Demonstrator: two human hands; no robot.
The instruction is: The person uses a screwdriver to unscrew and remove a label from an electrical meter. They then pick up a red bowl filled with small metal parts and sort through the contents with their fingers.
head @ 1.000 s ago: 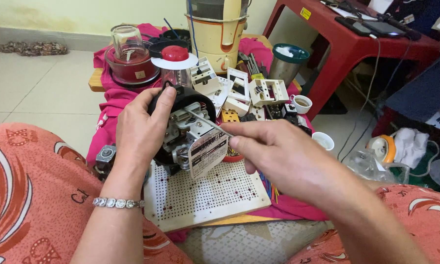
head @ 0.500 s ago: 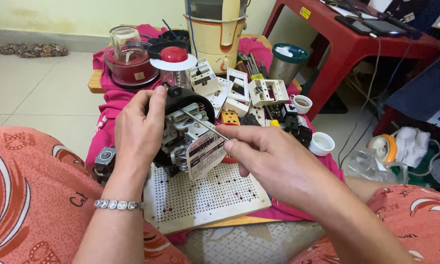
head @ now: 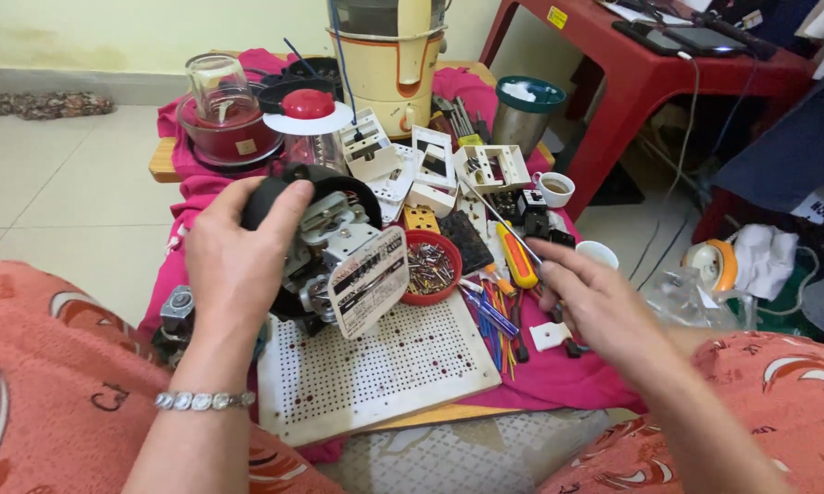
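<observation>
Under your left hand (head: 238,265) sits the meter (head: 334,261), a black-cased mechanism with a pale label plate on its front. Your left fingers are closed over the casing's upper left edge, clamped on it and tilting it above the perforated board (head: 384,375).

Change since the earlier frames: your right hand (head: 595,302) was at the meter's face, working a thin tool against the mechanism. It has now drawn away to the right and hovers over the loose tools, fingers spread apart, holding nothing that can be seen. The meter is therefore supported by your left hand alone, and the mechanism is no longer being probed.

Just beyond your right fingertips lies a screwdriver (head: 514,252) with a yellow and red handle. Below it is a bundle of coloured wires (head: 494,316). Between your two hands stands a red bowl (head: 433,267) of small metal parts. Farther from both hands lie white switch frames (head: 435,169), a cup (head: 554,189) and a steel canister (head: 522,114), with a cream appliance (head: 393,69) and a red-based jar (head: 224,128) behind them.

Hidden or unclear:
- The rear of the meter is covered by your left palm.
- Whether the meter's lower edge touches the board cannot be determined.
- The thin tool cannot be picked out with certainty.
- Both knees crop the lower corners.
</observation>
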